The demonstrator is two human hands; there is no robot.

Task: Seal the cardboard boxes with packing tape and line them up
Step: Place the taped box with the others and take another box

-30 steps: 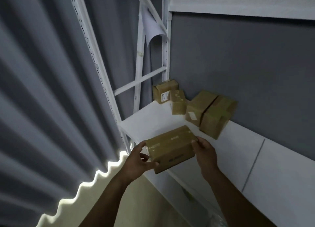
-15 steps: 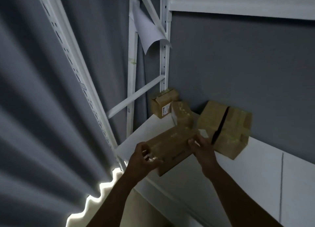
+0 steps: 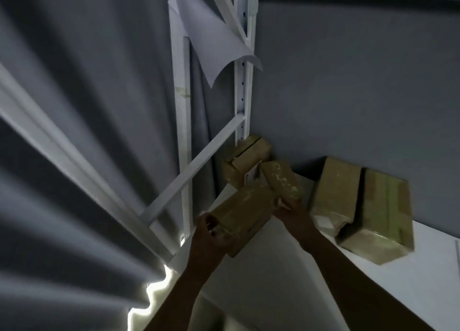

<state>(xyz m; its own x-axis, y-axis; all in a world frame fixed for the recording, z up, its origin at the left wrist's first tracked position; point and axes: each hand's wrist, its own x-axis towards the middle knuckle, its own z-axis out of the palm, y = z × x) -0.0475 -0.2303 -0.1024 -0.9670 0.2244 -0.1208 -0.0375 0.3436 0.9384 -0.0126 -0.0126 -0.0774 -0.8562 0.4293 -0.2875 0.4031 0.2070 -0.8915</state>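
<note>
I hold a taped brown cardboard box (image 3: 245, 212) over the left end of the white shelf (image 3: 286, 276). My left hand (image 3: 211, 233) grips its near left end, fingers curled around the edge. My right hand (image 3: 291, 212) holds its far right end. The box's far end lies close to a small taped box (image 3: 282, 179). Behind that one, a box with a white label (image 3: 245, 160) stands in the corner. Two larger boxes (image 3: 334, 193) (image 3: 380, 216) lean side by side against the wall on the right.
Grey wall (image 3: 348, 94) backs the shelf. White rack uprights (image 3: 242, 81) and a diagonal brace (image 3: 196, 166) stand at the left corner, with a curled sheet of paper (image 3: 214, 39) hanging above. Grey curtain (image 3: 74, 131) fills the left.
Both hands have carried the held box farther back and left on the shelf, toward the small box in the corner. The view has moved closer to the shelf.
</note>
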